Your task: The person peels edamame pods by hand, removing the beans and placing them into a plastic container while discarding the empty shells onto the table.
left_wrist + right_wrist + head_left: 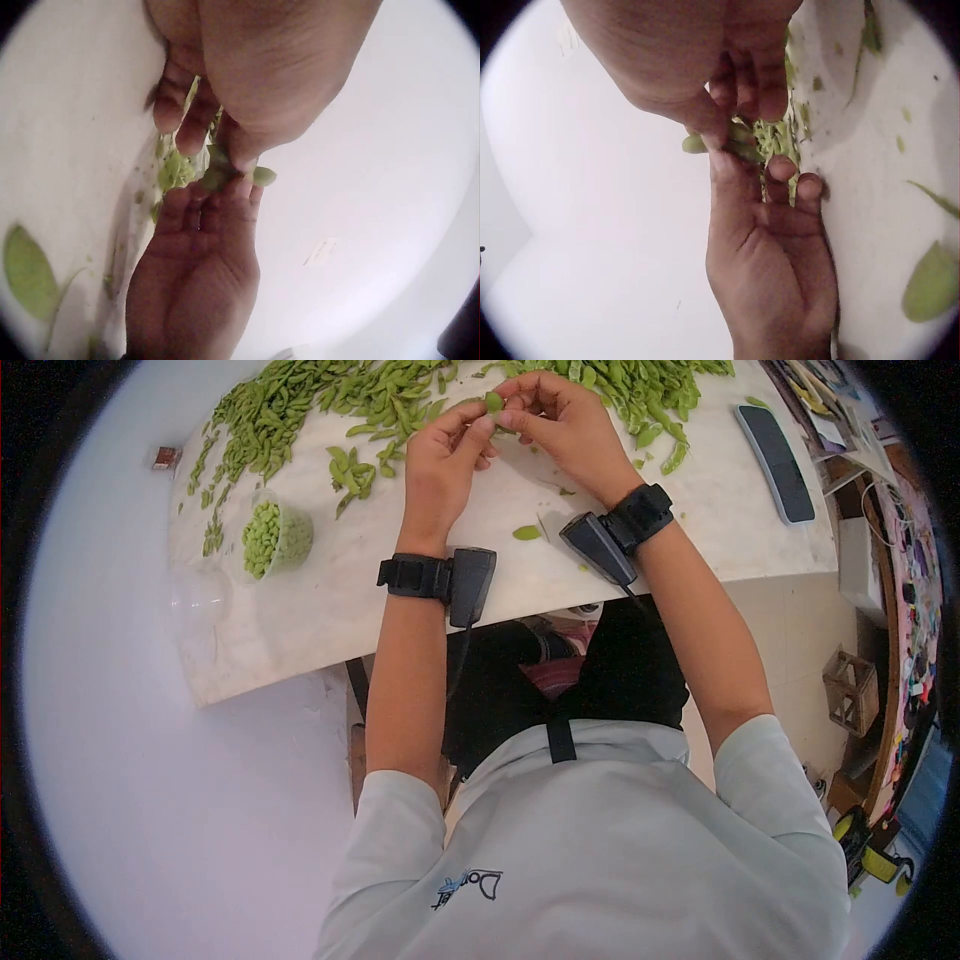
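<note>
In the head view, my left hand point(440, 465) and right hand point(565, 435) meet over the far part of the table. Between their thumbs and fingertips they pinch a green soybean pod point(493, 402). One rounded end of the pod point(264, 177) sticks out past the thumbs in the left wrist view. The right wrist view shows the same pod point(694, 144) lying across both thumb tips, its middle partly covered. Left of the hands, a clear plastic cup point(296, 535) holds shelled green beans point(262, 538).
Whole pods point(265, 415) are heaped at the far left and centre of the white table point(330, 595). More pods, some looking split, form a pile point(640, 390) beyond the right hand. A phone point(775, 465) lies at the right; a green leaf point(526, 533) lies nearer me.
</note>
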`<state>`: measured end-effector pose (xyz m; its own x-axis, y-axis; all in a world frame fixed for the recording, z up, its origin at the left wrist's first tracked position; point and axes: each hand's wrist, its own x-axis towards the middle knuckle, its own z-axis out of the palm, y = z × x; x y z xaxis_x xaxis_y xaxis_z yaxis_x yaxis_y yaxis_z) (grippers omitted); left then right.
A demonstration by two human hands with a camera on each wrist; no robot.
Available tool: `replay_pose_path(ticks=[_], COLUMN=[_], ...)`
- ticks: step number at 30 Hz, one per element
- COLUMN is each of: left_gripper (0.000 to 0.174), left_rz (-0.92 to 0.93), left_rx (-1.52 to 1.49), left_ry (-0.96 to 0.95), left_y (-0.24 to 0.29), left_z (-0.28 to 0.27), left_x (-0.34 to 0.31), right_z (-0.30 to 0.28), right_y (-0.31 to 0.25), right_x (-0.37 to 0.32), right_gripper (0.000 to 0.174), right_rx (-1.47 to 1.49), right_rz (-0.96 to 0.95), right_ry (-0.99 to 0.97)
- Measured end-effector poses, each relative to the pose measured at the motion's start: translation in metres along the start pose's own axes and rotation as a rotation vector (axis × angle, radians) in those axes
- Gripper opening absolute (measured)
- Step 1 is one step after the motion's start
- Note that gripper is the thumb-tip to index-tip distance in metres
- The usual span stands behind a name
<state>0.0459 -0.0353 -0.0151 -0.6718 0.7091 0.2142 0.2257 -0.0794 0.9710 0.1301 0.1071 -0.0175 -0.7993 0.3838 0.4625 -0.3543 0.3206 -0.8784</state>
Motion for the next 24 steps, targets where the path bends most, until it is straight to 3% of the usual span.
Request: replay_pose_path(ticks=[5, 8, 11, 14, 20, 22, 24], left_gripper=[0.026, 0.022, 0.022, 0.022, 0.019, 0.018, 0.018], left_rz=[0.005, 0.044, 0.077, 0.117, 0.129, 0.091, 0.076], left_rx=[-0.004, -0.068, -0.072, -0.136, -0.140, -0.130, -0.129], left_ry=[0.088, 0.180, 0.198, 0.192, 0.301, 0.252, 0.189], left_y=[0.003, 0.005, 0.005, 0.006, -0.003, -0.003, 0.000], left_z=[0.002, 0.001, 0.001, 0.000, -0.004, -0.003, 0.000], left_x=[-0.001, 0.001, 0.002, 0.001, 0.002, 0.002, 0.003], right_z=[0.001, 0.001, -0.002, -0.005, -0.006, -0.003, -0.005], right_y=[-0.002, -0.025, -0.029, -0.026, -0.035, -0.021, -0.022], right_x=[-0.001, -0.002, 0.000, 0.000, -0.001, 0.004, 0.005], right_gripper=[0.022, 0.014, 0.010, 0.008, 0.009, 0.010, 0.011], right_rx=[0.065, 0.105, 0.086, 0.114, 0.105, -0.071, -0.081], right_rz=[0.092, 0.147, 0.228, 0.182, 0.269, -0.037, -0.042], right_ry=[-0.022, -0.005, 0.123, 0.113, 0.134, 0.186, 0.158])
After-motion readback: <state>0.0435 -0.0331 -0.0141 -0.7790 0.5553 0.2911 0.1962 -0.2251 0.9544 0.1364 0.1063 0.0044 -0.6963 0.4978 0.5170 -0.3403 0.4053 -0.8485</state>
